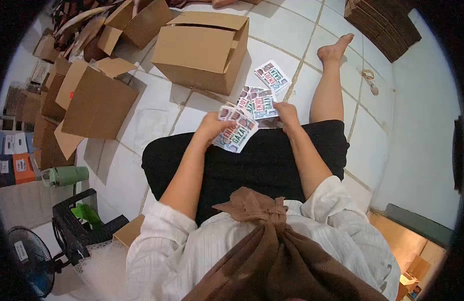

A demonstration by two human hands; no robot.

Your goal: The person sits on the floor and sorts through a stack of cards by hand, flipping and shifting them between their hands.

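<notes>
My left hand [212,128] is closed around several printed cards [236,134], fanned out above the black cloth on my lap, with the thumb on top. My right hand [287,117] pinches the right edge of another printed card [263,104] just beyond my knees. More cards [246,95] lie on the tiles partly under that one, and a separate small pile [273,76] rests farther off. The cards carry red and green lettering. The two hands are apart.
A closed-flap cardboard box [194,50] stands beyond my left hand. Open boxes [99,103] crowd the left side, near a green bottle [66,175] and a fan [29,256]. Flat cardboard [380,25] is stacked at the upper right. My bare foot [334,49] extends ahead.
</notes>
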